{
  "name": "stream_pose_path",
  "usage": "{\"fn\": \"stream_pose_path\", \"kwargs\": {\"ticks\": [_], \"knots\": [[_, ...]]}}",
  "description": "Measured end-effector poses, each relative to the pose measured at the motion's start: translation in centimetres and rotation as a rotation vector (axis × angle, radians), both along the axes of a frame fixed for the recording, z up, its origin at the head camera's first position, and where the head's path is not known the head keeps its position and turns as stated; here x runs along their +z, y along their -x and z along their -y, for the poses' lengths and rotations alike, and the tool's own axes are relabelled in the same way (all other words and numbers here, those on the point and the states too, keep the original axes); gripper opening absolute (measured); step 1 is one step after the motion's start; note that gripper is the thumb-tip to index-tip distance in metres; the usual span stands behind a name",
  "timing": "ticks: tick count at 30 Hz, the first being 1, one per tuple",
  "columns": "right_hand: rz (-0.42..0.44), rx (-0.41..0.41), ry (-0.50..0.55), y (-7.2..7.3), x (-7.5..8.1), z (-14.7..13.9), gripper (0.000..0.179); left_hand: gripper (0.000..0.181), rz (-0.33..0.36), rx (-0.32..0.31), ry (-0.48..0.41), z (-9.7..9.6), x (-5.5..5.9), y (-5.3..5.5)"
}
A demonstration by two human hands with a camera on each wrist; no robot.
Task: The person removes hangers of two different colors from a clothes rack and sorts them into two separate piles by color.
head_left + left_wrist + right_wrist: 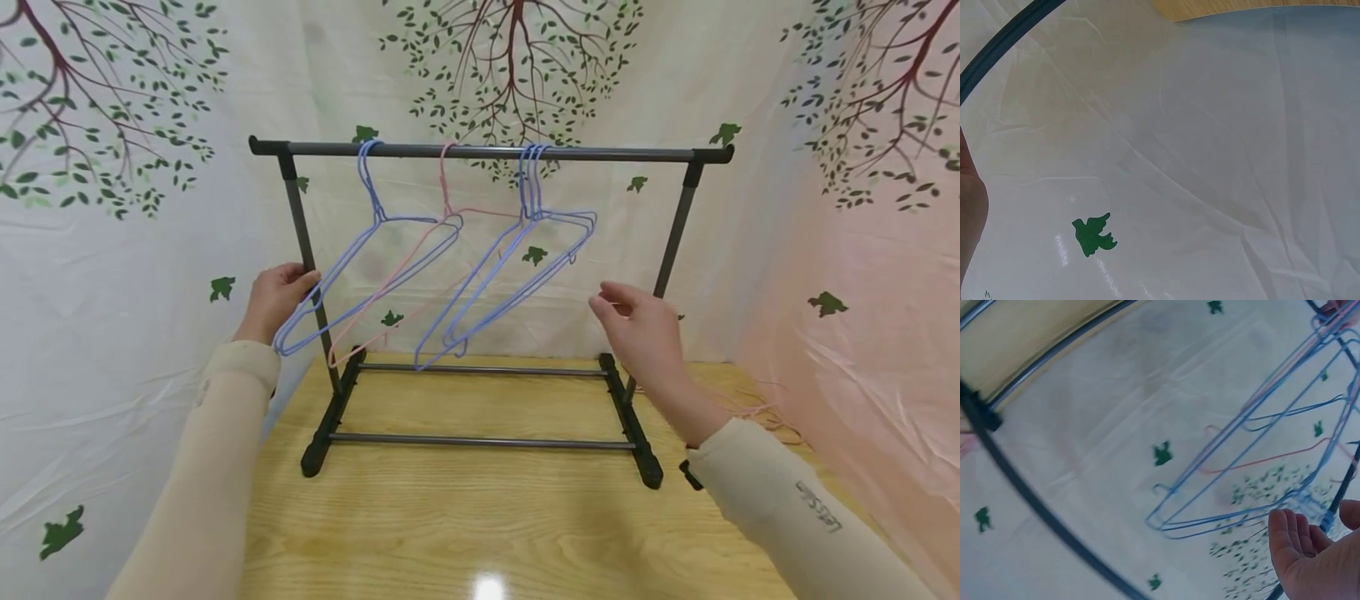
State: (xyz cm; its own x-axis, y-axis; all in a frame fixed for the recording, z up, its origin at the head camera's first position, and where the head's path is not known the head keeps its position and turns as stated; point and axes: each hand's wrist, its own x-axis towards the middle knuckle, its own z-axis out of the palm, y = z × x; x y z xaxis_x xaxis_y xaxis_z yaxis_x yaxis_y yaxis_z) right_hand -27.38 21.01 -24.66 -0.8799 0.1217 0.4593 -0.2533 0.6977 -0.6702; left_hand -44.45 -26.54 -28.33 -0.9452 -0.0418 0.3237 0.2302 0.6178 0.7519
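A black garment rack (622,154) carries thin hangers on its top bar. Two blue hangers (408,219) hang at the left, a pink hanger (445,187) beside them, and a group of blue hangers (570,217) right of that. My left hand (277,296) holds the rack's left post (300,225), thumb and fingertips at the tube; the left wrist view catches only an edge of this hand (971,206). Between the right hanger group and the right post (675,237), my right hand (641,325) is raised with nothing in it, its fingers loosely bent.
The rack's feet (647,467) stand on a wooden table (450,525), joined by two low crossbars (480,442). Pink strands (772,417) lie at the table's right. Behind hangs a pale sheet (247,200) printed with trees and green birds.
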Motion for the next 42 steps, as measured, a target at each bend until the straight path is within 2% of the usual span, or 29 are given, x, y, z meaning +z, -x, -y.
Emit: {"fn": "stream_pose_path", "kwargs": {"ticks": [7,11,15,20,28,35,42], "knots": [[-0.126,0.123,0.068,0.9,2.1,6.3,0.037,0.050,0.005,0.000,-0.005,0.3,0.0,-0.3],[-0.155,0.188,0.109,1.2,3.0,9.9,0.037,0.052,0.026,-0.013,-0.061,0.6,0.0,0.0],[-0.160,0.211,0.139,1.7,3.6,13.3,0.040,0.050,0.033,-0.031,-0.100,0.7,-0.1,0.2],[-0.128,0.180,0.185,2.9,3.9,16.6,0.043,0.050,0.022,-0.038,-0.096,0.7,-0.1,0.1],[-0.049,0.087,0.236,5.4,3.7,19.6,0.044,0.049,0.011,-0.004,-0.012,0.4,0.2,-0.7],[-0.027,0.028,0.187,6.8,3.5,20.5,0.039,0.051,0.022,-0.025,-0.063,0.5,0.0,-0.1],[0.007,0.019,0.171,7.1,2.9,21.6,0.043,0.048,0.037,-0.042,-0.100,0.3,0.0,0.1]]}}
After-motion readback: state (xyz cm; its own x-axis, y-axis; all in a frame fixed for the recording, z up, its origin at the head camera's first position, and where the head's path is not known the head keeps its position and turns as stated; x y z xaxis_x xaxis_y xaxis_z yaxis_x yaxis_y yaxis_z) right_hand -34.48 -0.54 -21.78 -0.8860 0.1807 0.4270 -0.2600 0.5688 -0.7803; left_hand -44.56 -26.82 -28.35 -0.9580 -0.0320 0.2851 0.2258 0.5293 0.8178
